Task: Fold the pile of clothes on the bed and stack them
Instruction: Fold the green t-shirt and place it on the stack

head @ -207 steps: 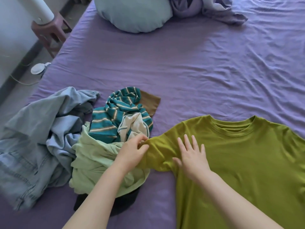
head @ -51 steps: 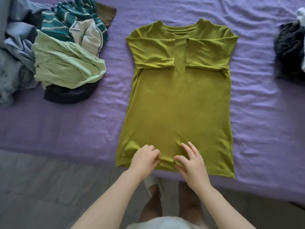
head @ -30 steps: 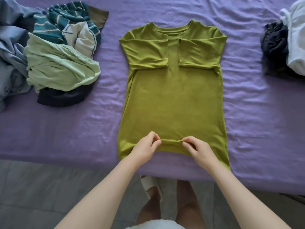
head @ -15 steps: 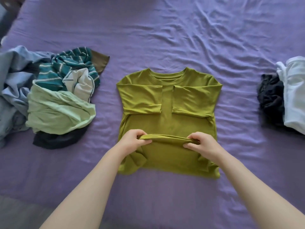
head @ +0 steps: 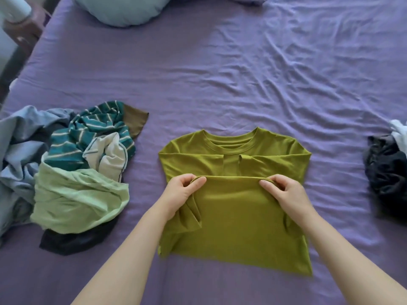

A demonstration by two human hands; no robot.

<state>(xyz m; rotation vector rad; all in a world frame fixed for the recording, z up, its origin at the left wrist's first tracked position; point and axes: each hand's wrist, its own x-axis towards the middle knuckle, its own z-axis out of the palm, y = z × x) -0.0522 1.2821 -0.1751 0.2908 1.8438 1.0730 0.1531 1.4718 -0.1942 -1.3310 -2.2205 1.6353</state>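
Head view: the green T-shirt [head: 233, 219] lies flat on the purple bed [head: 242, 73], collar at 12 o'clock, its long axis running from 12 to 6. The left hand [head: 179, 194] and right hand [head: 286, 194] each pinch the raised hem, equally near, just short of the folded-in sleeves. An unfolded pile [head: 66, 168] sits at 9 o'clock, dark clothes [head: 385, 170] at 3.

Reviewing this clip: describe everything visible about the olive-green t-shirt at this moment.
The olive-green t-shirt looks like soft, matte knit with a ribbed round collar. It lies on the purple bedsheet, collar away from the person, both short sleeves folded inward and nearly meeting below the collar. Its lower part is doubled up over the body; the left hand and right hand pinch that raised edge just short of the sleeves. It touches no other clothes.
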